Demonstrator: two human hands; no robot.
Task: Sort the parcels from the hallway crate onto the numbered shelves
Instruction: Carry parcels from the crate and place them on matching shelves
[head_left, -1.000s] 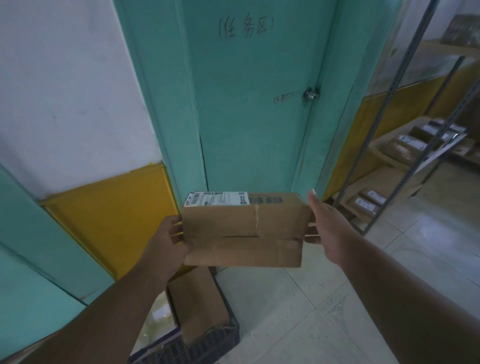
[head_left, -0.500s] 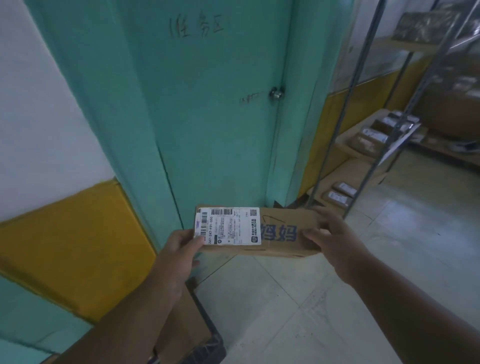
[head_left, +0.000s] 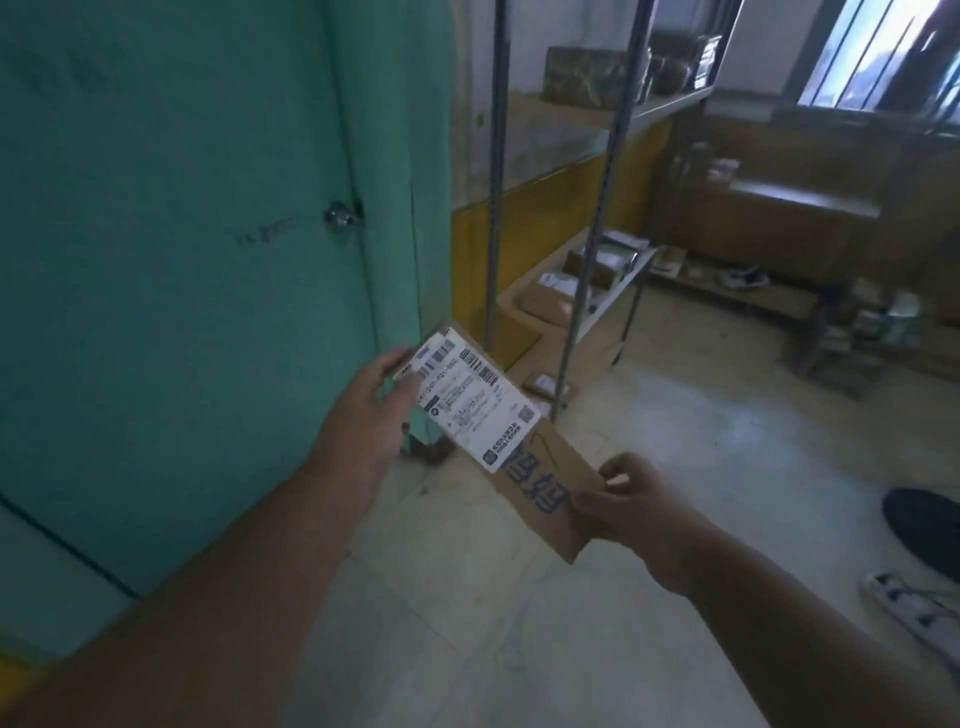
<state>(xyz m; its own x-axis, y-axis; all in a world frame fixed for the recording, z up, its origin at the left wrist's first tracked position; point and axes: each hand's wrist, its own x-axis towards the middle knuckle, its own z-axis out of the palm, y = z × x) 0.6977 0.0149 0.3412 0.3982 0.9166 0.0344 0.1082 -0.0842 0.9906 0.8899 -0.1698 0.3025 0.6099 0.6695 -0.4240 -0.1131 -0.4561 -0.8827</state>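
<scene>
Cardboard parcel (head_left: 524, 457) up in mid-air, tilted, short of the shelves (head_left: 582, 291). Left hand (head_left: 363, 415) pinches the far labelled end, right hand (head_left: 631, 501) curls round the near corner. Light end-grips both; one slip and it could drop to the tiled floor (head_left: 519, 623). White shipping label (head_left: 470, 402): barcodes, text too blurred. Blue characters printed below, partly covered.

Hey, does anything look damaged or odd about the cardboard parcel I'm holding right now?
Nothing stands out. The brown cardboard parcel looks intact, its white shipping label flat. Left hand and right hand hold opposite ends.
</scene>
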